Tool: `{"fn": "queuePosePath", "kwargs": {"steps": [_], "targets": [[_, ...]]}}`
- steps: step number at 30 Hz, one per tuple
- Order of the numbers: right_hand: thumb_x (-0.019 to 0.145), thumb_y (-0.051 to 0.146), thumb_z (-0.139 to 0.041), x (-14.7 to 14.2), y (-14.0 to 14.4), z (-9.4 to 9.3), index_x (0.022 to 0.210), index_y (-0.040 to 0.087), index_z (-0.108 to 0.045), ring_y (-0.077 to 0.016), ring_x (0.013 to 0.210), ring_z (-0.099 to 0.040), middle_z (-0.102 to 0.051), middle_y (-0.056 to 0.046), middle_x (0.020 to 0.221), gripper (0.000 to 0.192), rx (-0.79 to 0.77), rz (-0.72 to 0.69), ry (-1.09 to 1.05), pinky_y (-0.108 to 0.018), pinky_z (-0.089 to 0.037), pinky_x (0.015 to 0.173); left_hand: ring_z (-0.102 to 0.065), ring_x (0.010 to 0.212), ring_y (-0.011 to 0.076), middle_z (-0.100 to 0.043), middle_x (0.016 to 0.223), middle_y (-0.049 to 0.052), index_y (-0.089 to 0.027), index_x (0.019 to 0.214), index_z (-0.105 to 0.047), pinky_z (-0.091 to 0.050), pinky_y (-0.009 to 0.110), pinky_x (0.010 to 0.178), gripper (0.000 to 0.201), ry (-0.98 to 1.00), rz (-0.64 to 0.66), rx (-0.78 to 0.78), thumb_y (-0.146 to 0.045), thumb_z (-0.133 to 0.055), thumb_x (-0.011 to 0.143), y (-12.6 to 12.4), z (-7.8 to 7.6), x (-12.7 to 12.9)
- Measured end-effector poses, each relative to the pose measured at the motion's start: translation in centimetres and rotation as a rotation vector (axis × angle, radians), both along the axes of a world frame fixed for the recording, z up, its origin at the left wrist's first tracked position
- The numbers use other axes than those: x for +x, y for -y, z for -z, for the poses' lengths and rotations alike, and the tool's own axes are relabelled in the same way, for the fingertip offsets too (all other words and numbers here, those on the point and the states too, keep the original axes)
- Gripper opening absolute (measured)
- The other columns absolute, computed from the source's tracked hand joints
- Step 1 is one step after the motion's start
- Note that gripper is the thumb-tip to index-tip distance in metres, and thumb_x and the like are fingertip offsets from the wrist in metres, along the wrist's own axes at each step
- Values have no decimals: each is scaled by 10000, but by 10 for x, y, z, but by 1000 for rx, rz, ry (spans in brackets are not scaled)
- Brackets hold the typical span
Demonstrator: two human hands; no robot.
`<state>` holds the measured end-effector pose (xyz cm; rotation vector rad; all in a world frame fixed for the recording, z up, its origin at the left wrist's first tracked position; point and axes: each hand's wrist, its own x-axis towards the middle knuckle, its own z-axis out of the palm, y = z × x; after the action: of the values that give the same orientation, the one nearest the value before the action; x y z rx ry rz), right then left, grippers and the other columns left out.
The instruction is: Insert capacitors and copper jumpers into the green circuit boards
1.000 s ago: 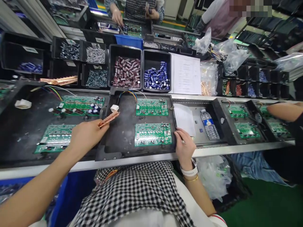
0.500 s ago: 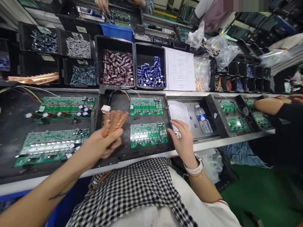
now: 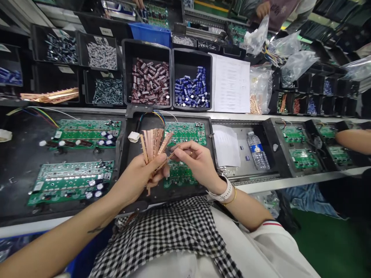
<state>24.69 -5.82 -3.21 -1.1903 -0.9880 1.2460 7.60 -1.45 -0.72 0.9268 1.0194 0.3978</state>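
My left hand is closed around a fanned bundle of copper strips, held up over the black tray. Thumb and fingertips of my right hand pinch one thin copper strip at the bundle's right side. Below and behind the hands lie two green circuit boards, the upper board with wires at its left end and the lower board partly covered by my hands. A white connector rests left of the bundle.
Left, another tray holds two boards with capacitors. Behind stand bins of brown capacitors and blue capacitors, plus more copper strips. A water bottle lies to the right. A co-worker's arm reaches in at far right.
My right hand has moved left from the tray's right edge to the bundle and now pinches a strip. The strips in my left hand are more fanned out. The whole view has shifted slightly.
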Motion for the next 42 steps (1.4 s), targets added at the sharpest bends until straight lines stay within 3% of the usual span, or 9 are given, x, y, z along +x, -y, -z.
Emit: {"fn": "queuePosePath", "kwargs": {"steps": [6,8,10,14,18,21,32,37,42], "targets": [[944,187,-592,25,-22,-23,1138,275,-647,-191,1252,-546,-638,-39,1283,220,639,-2,913,-445,-465,1089,-281,387,15,-548,593,-16,-164,877,-570,-176,89,328,287,112,10,-256,-416,-703,847,-26,-14,3],[952,153,-565,37,-32,-31,1076,270,-669,-184,1214,-557,-678,-11,1207,200,887,-144,1120,-445,-432,1110,-325,353,25,-583,587,11,-148,877,-593,-210,99,299,251,113,47,-330,-387,-672,867,-35,-14,4],[961,146,-541,51,-41,-33,1025,251,-679,-171,1101,-588,-700,-6,1109,185,969,-233,1226,-410,-457,1050,-542,450,97,-673,699,83,-123,891,-621,-412,146,352,219,46,6,-301,-342,-623,900,-45,-11,5],[967,96,-483,81,-61,-13,975,262,-699,-158,860,-566,-678,-4,917,272,729,-134,1383,-378,-448,892,-708,864,209,-717,991,110,-143,1015,-620,-619,287,650,188,-133,-239,-37,-306,-570,937,-60,-1,0],[964,86,-464,93,-77,20,994,293,-720,-177,848,-526,-640,-8,841,331,549,-176,1442,-383,-389,883,-460,452,59,-521,660,-33,-173,1038,-595,-346,119,368,223,-131,-151,62,-367,-577,931,-63,9,-6],[973,122,-467,94,-82,33,995,301,-733,-191,874,-511,-632,-16,841,322,498,-220,1429,-395,-364,898,-266,400,20,-433,618,-68,-183,1011,-548,-162,100,352,216,-125,-91,7,-365,-606,910,-59,15,-7],[965,176,-524,100,-89,48,934,321,-756,-188,874,-514,-601,-1,785,275,388,-231,1353,-394,-350,954,-291,444,36,-588,725,5,-173,1041,-529,-174,134,372,336,-143,-15,97,-452,-626,883,-47,23,-7],[960,188,-542,93,-83,28,959,305,-758,-215,941,-539,-645,-31,912,245,377,-247,1373,-433,-384,937,-302,442,37,-475,629,-57,-197,951,-496,-202,120,372,312,-187,25,105,-463,-641,876,-42,20,-5],[983,152,-483,62,-59,-10,1342,211,-556,-211,1194,-538,-611,-96,1278,372,500,-265,1228,-409,-425,1015,-283,419,34,-464,595,-71,-210,949,-469,-198,118,359,326,-158,2,119,-453,-667,864,-41,16,-1]]}}
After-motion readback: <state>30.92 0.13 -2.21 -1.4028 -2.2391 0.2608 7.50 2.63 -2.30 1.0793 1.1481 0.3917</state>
